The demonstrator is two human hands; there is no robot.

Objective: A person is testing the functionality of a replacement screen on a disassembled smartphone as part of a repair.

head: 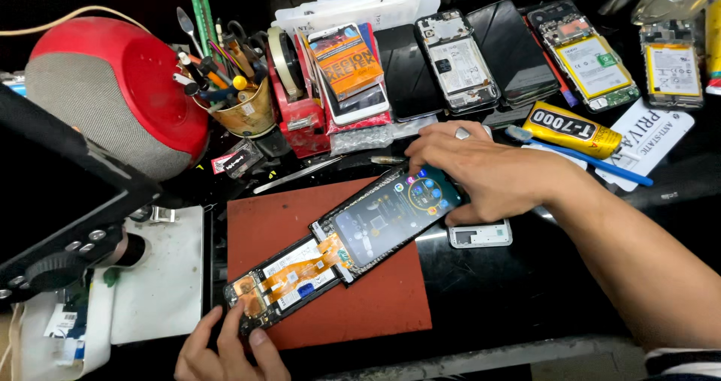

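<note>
the right hand (481, 172) grips the lit screen panel (390, 214), lying diagonally on the red mat (300, 216) (orange flex attached), while the left hand (225, 347) pinches the opened phone body (282, 282) at its near end.

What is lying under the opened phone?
A red mat lies under the opened phone and its lit screen. The right hand covers the screen's far end, hiding what is below.

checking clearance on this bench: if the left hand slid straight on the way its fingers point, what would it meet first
The left hand already touches the opened phone body; it would push further into that, on the red mat.
</note>
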